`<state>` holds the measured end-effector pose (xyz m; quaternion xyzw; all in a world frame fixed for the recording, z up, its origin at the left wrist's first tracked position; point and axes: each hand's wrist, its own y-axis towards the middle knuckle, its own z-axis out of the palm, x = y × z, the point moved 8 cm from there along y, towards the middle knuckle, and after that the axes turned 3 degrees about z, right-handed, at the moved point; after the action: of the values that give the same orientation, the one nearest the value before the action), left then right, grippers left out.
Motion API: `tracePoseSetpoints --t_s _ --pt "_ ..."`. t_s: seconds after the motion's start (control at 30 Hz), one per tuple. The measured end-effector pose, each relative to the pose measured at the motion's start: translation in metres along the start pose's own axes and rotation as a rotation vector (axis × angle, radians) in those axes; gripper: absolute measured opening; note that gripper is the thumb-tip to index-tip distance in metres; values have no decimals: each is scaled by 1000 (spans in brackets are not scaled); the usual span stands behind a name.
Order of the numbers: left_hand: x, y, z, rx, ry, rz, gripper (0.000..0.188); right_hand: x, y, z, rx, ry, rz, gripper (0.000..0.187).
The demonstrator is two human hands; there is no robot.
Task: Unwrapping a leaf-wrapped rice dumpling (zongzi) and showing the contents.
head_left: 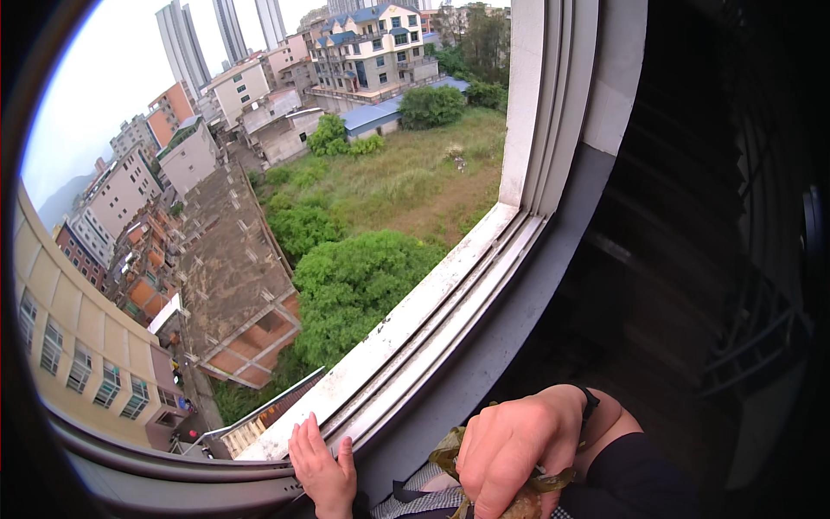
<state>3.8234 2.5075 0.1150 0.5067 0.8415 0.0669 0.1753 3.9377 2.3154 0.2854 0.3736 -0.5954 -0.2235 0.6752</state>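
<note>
My left hand (324, 467) lies on the near end of the white window frame (432, 303), fingers stretched out over its sliding track. Nothing shows in that hand. At the lower middle, my right hand (519, 437) is closed around a leaf-wrapped rice dumpling (521, 507). Olive-green leaf pieces (448, 450) stick out on both sides of the fist, and a brownish lump shows under the fingers. Much of the dumpling is hidden by the hand. A dark band (590, 405) circles my right wrist. Checked cloth (424, 477) and a dark strap show between the hands.
A grey inner sill (501, 346) runs along the window opening. Outside, far below, are a tree (363, 285), a grassy lot (415, 186), an unfinished flat-roofed building (229, 251) and several taller buildings. The room on the right is dark, with a dim rack-like shape (756, 333).
</note>
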Motion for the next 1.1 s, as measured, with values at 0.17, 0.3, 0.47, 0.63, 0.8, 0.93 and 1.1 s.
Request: tracePoseSetpoints --t_s 0.17,0.3,0.47,0.63,0.8,0.93,1.1 --pt "0 0 0 2 -7 -3 57 5 6 2 24 2 -21 30" --pt "-2 3 1 -6 -13 7 57 18 17 0 -4 -65 -31 25" --pt "-1 3 1 -23 -7 9 59 17 9 0 -2 -192 -69 24" --pt "-1 2 1 -29 9 23 59 30 19 -14 -53 -111 -30 31" --pt "0 3 1 -24 -4 15 59 26 19 -12 -6 -205 8 31" --pt "-1 3 2 -18 -3 12 59 27 19 -11 19 -219 9 29" --pt "-1 1 1 -22 -11 6 59 27 15 -12 -38 -211 6 27"
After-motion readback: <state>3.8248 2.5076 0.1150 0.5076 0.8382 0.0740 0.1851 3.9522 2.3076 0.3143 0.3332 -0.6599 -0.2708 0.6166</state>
